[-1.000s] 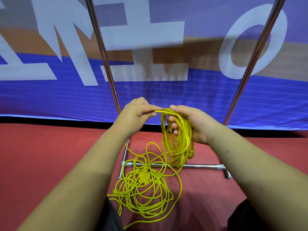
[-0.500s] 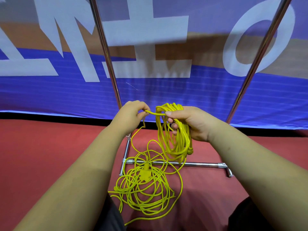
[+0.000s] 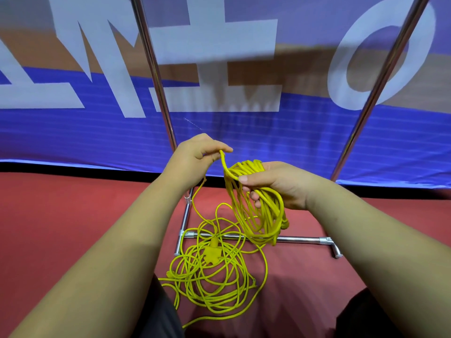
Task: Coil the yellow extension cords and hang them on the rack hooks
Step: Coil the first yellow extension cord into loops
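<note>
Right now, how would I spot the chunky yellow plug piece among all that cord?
Find the silver rack bar lying across the red floor. Near its left end sprawls a loose cord pile; the plug piece sits in its far part, a flat blocky lump where everything around it is thin cable.

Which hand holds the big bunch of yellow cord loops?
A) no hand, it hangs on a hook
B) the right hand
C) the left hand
B: the right hand grips the bunch of coiled yellow extension cord loops, while the left hand only pinches a single yellow strand leading into it.
</note>
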Demonstrator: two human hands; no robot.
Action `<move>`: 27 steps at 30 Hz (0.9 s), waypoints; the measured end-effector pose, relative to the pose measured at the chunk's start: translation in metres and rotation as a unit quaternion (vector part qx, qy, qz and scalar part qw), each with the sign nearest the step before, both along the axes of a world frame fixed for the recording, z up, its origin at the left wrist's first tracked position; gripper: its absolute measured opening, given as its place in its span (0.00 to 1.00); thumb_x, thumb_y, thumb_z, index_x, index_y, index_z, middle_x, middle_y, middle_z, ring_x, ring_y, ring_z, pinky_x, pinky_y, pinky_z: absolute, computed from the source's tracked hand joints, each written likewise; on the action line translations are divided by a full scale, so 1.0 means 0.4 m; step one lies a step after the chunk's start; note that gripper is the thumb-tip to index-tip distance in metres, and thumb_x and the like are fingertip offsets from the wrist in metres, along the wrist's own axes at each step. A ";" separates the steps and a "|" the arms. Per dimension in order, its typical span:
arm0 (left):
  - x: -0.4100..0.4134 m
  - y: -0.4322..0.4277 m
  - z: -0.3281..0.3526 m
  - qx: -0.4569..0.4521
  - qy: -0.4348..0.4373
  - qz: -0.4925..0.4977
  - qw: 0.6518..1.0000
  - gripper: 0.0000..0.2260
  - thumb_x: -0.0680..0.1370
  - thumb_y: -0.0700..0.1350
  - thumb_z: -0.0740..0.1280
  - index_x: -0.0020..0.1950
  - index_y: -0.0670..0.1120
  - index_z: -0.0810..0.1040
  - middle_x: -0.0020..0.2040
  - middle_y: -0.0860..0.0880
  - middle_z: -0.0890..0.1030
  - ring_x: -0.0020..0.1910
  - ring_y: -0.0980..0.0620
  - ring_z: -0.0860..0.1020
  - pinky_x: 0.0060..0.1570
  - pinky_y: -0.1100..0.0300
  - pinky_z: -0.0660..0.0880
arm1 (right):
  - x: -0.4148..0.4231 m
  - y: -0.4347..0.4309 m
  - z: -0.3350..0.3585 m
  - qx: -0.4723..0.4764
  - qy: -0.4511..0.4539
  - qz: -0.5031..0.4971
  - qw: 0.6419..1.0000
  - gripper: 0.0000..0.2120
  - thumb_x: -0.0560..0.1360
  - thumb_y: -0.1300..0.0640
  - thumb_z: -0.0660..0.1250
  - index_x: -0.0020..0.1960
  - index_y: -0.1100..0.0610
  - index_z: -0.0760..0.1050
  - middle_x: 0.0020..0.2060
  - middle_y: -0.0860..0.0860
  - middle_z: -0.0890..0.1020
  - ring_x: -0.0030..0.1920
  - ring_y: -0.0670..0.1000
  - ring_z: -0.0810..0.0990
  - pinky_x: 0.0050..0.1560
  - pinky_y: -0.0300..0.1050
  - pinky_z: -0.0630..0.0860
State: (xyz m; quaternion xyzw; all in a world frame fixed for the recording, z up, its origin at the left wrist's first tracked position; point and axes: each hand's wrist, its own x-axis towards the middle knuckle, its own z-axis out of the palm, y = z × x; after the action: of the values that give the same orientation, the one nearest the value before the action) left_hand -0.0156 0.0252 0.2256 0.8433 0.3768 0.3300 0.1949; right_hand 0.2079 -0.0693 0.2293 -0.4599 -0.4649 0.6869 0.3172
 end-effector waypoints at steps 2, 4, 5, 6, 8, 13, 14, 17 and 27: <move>0.009 0.000 -0.003 -0.008 -0.004 0.044 0.999 0.11 0.81 0.43 0.71 0.58 0.57 0.86 0.44 0.53 0.77 0.46 0.56 0.77 0.48 0.61 0.72 | -0.011 -0.003 0.001 0.021 -0.012 0.022 0.999 0.10 0.81 0.59 0.71 0.42 0.60 0.78 0.31 0.53 0.79 0.29 0.50 0.76 0.31 0.42 0.78; 0.019 -0.001 0.000 -0.019 -0.028 0.094 0.995 0.10 0.81 0.44 0.68 0.57 0.58 0.86 0.44 0.52 0.77 0.45 0.55 0.78 0.48 0.58 0.74 | -0.025 -0.004 -0.002 0.028 -0.030 0.023 0.999 0.10 0.81 0.58 0.71 0.42 0.60 0.78 0.31 0.53 0.79 0.28 0.49 0.77 0.31 0.42 0.77; 0.023 -0.001 0.004 -0.034 -0.055 0.109 0.992 0.11 0.82 0.45 0.66 0.55 0.59 0.85 0.44 0.53 0.79 0.45 0.55 0.79 0.49 0.55 0.76 | -0.032 -0.003 -0.006 0.027 -0.035 0.022 0.999 0.11 0.81 0.55 0.72 0.43 0.59 0.79 0.32 0.53 0.80 0.28 0.49 0.77 0.32 0.42 0.77; 0.025 0.001 0.008 -0.061 -0.093 0.122 0.986 0.11 0.82 0.45 0.64 0.53 0.59 0.84 0.43 0.55 0.80 0.43 0.57 0.80 0.48 0.53 0.78 | -0.039 -0.002 -0.011 0.025 -0.035 0.020 0.999 0.11 0.80 0.53 0.73 0.44 0.59 0.80 0.34 0.54 0.79 0.29 0.50 0.77 0.33 0.43 0.77; 0.024 0.005 0.020 -0.121 -0.153 0.140 0.971 0.10 0.83 0.47 0.63 0.52 0.58 0.83 0.40 0.56 0.80 0.41 0.59 0.80 0.49 0.49 0.82 | -0.050 0.000 -0.021 0.023 -0.037 0.017 0.999 0.15 0.79 0.46 0.74 0.48 0.59 0.79 0.37 0.54 0.79 0.31 0.50 0.76 0.34 0.45 0.78; 0.021 -0.005 0.024 -0.223 -0.217 0.130 0.942 0.10 0.85 0.53 0.61 0.56 0.57 0.83 0.44 0.50 0.80 0.48 0.52 0.82 0.48 0.45 0.82 | -0.067 -0.005 -0.032 0.005 -0.082 0.026 0.996 0.28 0.74 0.28 0.69 0.39 0.55 0.75 0.31 0.54 0.75 0.30 0.53 0.73 0.37 0.48 0.76; 0.020 -0.006 0.025 -0.258 -0.246 0.120 0.926 0.11 0.86 0.52 0.61 0.58 0.56 0.84 0.45 0.51 0.80 0.49 0.53 0.82 0.48 0.47 0.81 | -0.070 -0.004 -0.031 -0.005 -0.086 0.021 0.996 0.31 0.74 0.25 0.66 0.39 0.55 0.75 0.31 0.54 0.75 0.30 0.53 0.73 0.38 0.48 0.76; 0.006 -0.002 0.029 -0.338 -0.291 0.052 0.894 0.11 0.86 0.51 0.63 0.61 0.55 0.84 0.46 0.50 0.78 0.50 0.51 0.81 0.54 0.46 0.79 | -0.074 0.010 -0.038 -0.033 -0.056 -0.012 0.998 0.35 0.75 0.22 0.59 0.39 0.56 0.74 0.30 0.52 0.75 0.30 0.52 0.73 0.37 0.48 0.76; 0.005 -0.013 0.054 -0.408 -0.396 -0.075 0.819 0.10 0.80 0.46 0.59 0.40 0.45 0.73 0.38 0.47 0.69 0.38 0.47 0.72 0.49 0.47 0.74 | -0.054 0.058 -0.090 -0.034 0.019 -0.124 0.992 0.13 0.81 0.54 0.72 0.42 0.58 0.74 0.33 0.54 0.70 0.29 0.50 0.70 0.31 0.45 0.74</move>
State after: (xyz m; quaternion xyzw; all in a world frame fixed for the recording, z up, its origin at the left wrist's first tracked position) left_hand -0.0135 0.0200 0.2474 0.5090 0.3030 0.4354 0.6779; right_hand 0.1863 -0.0461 0.1932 -0.5113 -0.3741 0.6666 0.3928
